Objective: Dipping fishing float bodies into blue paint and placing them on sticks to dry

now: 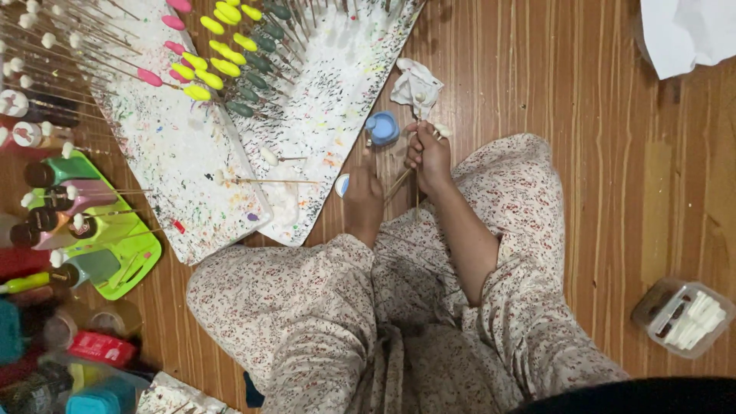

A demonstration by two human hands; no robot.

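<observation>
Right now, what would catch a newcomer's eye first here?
The rows of yellow, pink and green painted pieces on sticks, fanned over the paint-speckled boards at top left. At centre, the right hand grips thin sticks beside a small blue paint pot; the left hand holds something blue-and-white.

Single head-worn view, looking steeply down at the person's lap and the wooden floor (583,153). Close range; the paint-spattered boards (322,115) fill the upper left.

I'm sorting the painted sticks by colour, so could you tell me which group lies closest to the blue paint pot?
The dark green group: it lies at the right end of the fan, nearest the blue pot. The yellow ones and pink ones lie farther left.
</observation>
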